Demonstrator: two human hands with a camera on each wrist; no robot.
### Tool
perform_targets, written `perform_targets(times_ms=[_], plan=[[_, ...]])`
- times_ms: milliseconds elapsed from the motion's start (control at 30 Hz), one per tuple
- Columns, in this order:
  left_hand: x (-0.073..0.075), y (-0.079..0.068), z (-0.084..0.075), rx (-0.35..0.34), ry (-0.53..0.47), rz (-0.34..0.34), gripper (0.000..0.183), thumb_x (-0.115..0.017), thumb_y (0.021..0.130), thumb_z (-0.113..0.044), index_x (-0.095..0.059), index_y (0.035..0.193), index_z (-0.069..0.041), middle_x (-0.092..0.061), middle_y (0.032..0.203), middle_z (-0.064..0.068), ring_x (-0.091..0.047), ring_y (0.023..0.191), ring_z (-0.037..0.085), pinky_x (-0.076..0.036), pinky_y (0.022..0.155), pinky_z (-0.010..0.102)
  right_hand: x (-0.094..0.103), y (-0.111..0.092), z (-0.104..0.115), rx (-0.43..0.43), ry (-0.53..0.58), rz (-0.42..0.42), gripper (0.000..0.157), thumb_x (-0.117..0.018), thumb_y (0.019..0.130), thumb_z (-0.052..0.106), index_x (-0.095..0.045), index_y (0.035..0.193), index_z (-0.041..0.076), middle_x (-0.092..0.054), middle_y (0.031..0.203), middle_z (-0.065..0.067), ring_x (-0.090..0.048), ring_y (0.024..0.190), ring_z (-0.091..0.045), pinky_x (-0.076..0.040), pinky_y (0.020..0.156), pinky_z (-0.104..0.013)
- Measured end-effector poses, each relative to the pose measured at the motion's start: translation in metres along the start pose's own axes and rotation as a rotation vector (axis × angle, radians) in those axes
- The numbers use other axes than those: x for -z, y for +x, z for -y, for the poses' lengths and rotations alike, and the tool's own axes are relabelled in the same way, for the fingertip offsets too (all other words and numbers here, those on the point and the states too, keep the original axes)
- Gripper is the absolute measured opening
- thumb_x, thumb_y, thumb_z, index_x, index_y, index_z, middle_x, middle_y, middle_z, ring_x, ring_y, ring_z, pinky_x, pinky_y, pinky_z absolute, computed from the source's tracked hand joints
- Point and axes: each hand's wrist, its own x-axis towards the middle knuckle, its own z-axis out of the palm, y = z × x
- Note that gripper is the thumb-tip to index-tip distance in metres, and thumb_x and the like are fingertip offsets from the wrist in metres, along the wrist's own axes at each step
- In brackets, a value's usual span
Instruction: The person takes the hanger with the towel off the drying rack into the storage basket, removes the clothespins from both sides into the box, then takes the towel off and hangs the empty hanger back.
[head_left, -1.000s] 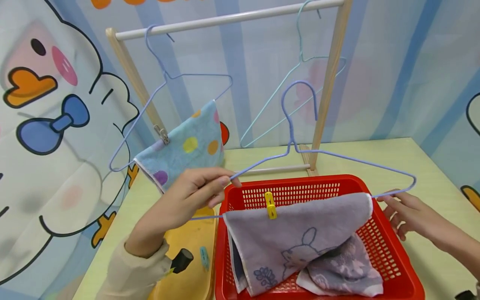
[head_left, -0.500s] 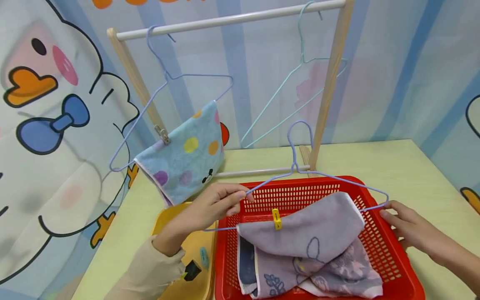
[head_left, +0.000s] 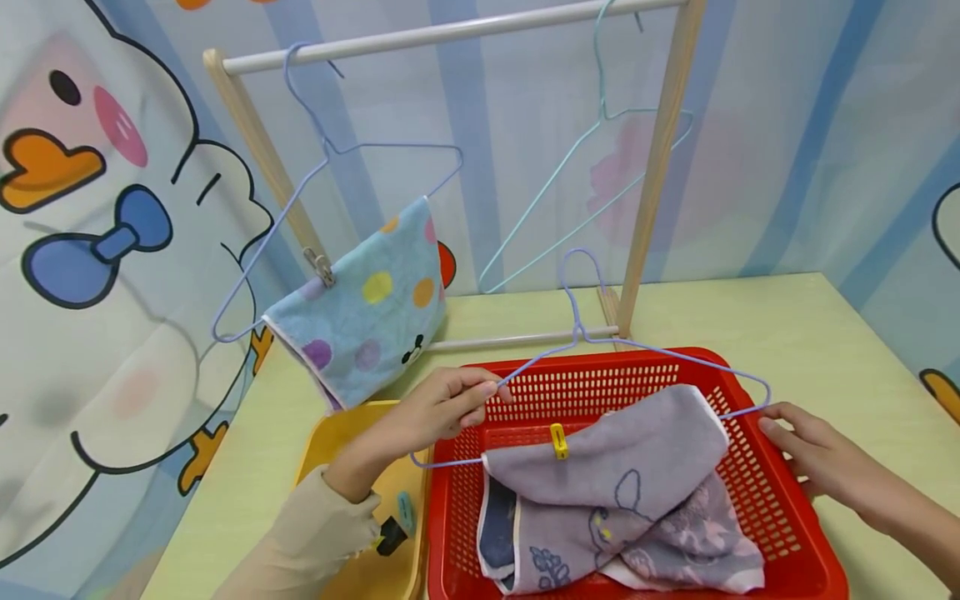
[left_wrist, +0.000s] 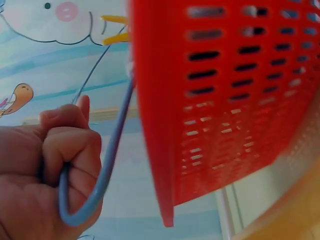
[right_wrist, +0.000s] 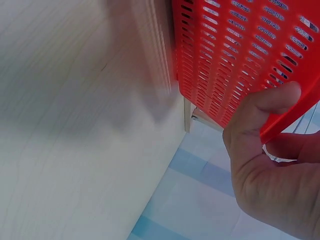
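Observation:
My left hand (head_left: 453, 404) pinches the left arm of a purple wire clothes hanger (head_left: 652, 343) between thumb and fingers. A grey towel (head_left: 592, 475) with a rabbit outline is draped over the hanger's lower bar, and a yellow clothespin (head_left: 558, 440) sits on its top edge. The towel's lower part rests in a red plastic basket (head_left: 810, 533). My right hand (head_left: 821, 442) is at the basket's right rim, fingertips right at the hanger's right end; in the right wrist view its fingers bend beside the basket wall (right_wrist: 225, 65). Whether they grip the hanger or the rim, I cannot tell.
Behind stands a drying rack (head_left: 450, 33) with a blue dotted towel (head_left: 367, 304) on one hanger and a bare mint hanger (head_left: 540, 192). A yellow tray (head_left: 330, 442) with a teal clothespin (head_left: 406, 512) lies left of the basket on the pale table (head_left: 750, 317).
The purple hanger and grey towel have come down toward the basket and a little left, and the towel has folded up. My left hand has moved right and down; my right hand slightly down.

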Motion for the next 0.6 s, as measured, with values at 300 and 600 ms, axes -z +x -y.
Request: perform_targets(times_ms=[300, 600], plan=[[-0.0007, 0.0028, 0.0075, -0.006, 0.258, -0.063, 0.028, -0.044, 0.109, -0.021, -0.067, 0.103, -0.005, -0.054, 0.069, 0.014, -0.035, 0.046, 0.011, -0.033, 0.045, 0.025, -0.0003, 0.0003, -0.0043, -0.013, 0.029, 0.005, 0.048, -0.030, 0.111, 0.023, -0.025, 0.135, -0.018, -0.064, 0.104, -0.019, -0.071, 0.079, -0.028, -0.059, 0.062, -0.047], [-0.0007, 0.0052, 0.0098, 0.042, 0.414, -0.084, 0.022, -0.049, 0.106, -0.013, -0.068, 0.104, -0.002, -0.059, 0.075, -0.002, -0.052, 0.061, 0.018, -0.045, 0.060, 0.026, -0.0002, -0.0003, -0.0060, 0.006, 0.055, 0.037, 0.048, -0.029, 0.112, 0.024, -0.025, 0.133, -0.019, -0.064, 0.105, -0.018, -0.072, 0.080, -0.029, -0.059, 0.063, -0.048]])
